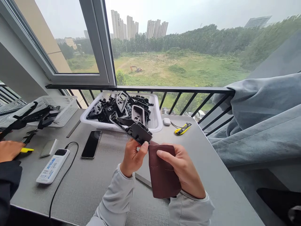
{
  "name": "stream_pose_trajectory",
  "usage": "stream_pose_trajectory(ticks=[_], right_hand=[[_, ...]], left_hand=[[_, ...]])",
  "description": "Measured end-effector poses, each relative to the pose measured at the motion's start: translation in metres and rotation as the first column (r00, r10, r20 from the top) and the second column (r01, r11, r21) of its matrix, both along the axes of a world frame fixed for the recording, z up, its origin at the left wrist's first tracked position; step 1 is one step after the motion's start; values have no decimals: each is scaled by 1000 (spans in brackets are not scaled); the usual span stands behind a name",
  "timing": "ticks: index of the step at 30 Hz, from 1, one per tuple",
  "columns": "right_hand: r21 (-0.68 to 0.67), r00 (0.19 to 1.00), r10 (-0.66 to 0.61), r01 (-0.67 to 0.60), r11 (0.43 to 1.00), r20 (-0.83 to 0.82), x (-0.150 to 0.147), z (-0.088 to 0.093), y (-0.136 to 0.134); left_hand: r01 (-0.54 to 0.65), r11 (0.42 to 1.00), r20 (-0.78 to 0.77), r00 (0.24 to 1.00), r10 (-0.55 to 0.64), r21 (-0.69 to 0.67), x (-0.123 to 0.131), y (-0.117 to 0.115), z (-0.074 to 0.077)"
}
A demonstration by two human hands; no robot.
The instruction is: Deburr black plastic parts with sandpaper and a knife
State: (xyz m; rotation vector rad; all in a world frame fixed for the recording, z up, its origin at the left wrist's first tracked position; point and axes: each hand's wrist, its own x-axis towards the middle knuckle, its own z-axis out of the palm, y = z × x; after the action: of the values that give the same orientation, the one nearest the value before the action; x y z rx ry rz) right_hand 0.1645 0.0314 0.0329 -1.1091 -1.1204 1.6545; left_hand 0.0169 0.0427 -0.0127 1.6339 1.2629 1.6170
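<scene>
**Brown sheet at the near end of a black plastic part: notes on grip and contact**

The black plastic part (pixel 138 130) is held in the air over the near side of the white basket (pixel 158 121), tilted, its near end toward the wearer. That end is clamped by the left hand (pixel 135 155), thumb along the edge and fingers curled beneath. The brown sheet (pixel 163 175), possibly abrasive paper, is pinched in the right hand (pixel 185 166): thumb flat on the near face, other fingers behind and largely hidden. The sheet's upper edge lies close to the left thumb; whether the part is actually touched cannot be told from this angle.

Judgement on method: if rubbing is intended, a small folded edge should be presented rather than the loose sheet, so that pressure can be directed at one spot. The part should be gripped close to the worked edge, since its thin wall may flex. Light, even strokes would be preferred, directed away from the left thumb. Steadiness would probably be improved by resting the part on the grey table (pixel 113 182). Clips along the part's edge should be spared, as snapping is a risk.
</scene>
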Motion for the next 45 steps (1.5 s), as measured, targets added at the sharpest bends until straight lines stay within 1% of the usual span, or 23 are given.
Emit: stream_pose_trajectory(ticks=[3, 5, 7, 10, 13, 16, 18, 22, 24, 26, 29, 30, 31, 32, 34, 36, 38, 40, 43, 45], right_hand=[[-10, 1000, 6, -6, 1000, 9, 1, 0, 0], [-20, 999, -28, 28, 999, -16, 2, 0, 0], [-34, 997, -52, 51, 998, -49, 3, 0, 1], [-72, 997, -32, 27, 997, -72, 4, 1, 1], [-104, 994, 4, -16, 994, -111, 3, 0, 1], [-122, 979, -19, -6, 992, -201, -2, 0, 0], [-117, 962, -86, 57, 992, -260, -6, 0, -1], [-99, 908, -257, 237, 966, -330, -11, 1, 0], [-103, 890, -295, 276, 956, -349, -12, 0, 0], [-94, 883, -306, 292, 952, -357, -14, -2, 0], [-62, 888, -321, 319, 946, -330, -19, -5, 0], [-51, 889, -330, 332, 942, -318, -21, -6, 0], [-39, 890, -338, 343, 938, -307, -22, -7, -1], [-26, 890, -344, 353, 935, -298, -24, -8, -1], [4, 898, -344, 359, 933, -276, -27, -11, -1], [46, 914, -325, 346, 937, -244, -29, -13, -1], [84, 929, -304, 327, 941, -211, -30, -15, 0], [104, 938, -287, 311, 945, -193, -30, -16, 0], [114, 943, -281, 303, 946, -178, -32, -15, -1], [121, 945, -278, 300, 946, -171, -32, -13, -2]], left_hand=[[38, 999, 53, 998, -37, -20, 0, 0, 1], [71, 996, 143, 988, -63, -55, 1, 0, 0], [125, 988, 259, 961, -97, -95, 2, 0, -2], [207, 968, 460, 880, -119, -145, 4, 1, -4], [224, 957, 642, 764, -56, -183, 6, 2, -2], [231, 954, 743, 669, -15, -189, 6, 3, 4], [247, 953, 766, 643, -28, -173, 4, 3, 8], [312, 935, 749, 657, -85, -168, 1, 5, 10], [316, 932, 747, 660, -80, -179, 2, 5, 11], [250, 948, 752, 659, -19, -196, 4, 5, 12], [62, 974, 730, 673, 119, -216, 7, 6, 14], [20, 976, 716, 683, 145, -217, 8, 6, 13], [5, 976, 701, 697, 153, -218, 8, 6, 12], [19, 975, 686, 714, 141, -220, 9, 6, 11], [106, 967, 663, 744, 79, -234, 9, 4, 9], [199, 948, 652, 758, 11, -247, 10, 3, 8], [242, 934, 650, 760, -14, -263, 11, 1, 9], [221, 933, 651, 758, 20, -285, 12, 0, 11], [145, 940, 651, 753, 97, -308, 12, 1, 12], [104, 947, 647, 752, 126, -305, 12, 2, 11]])
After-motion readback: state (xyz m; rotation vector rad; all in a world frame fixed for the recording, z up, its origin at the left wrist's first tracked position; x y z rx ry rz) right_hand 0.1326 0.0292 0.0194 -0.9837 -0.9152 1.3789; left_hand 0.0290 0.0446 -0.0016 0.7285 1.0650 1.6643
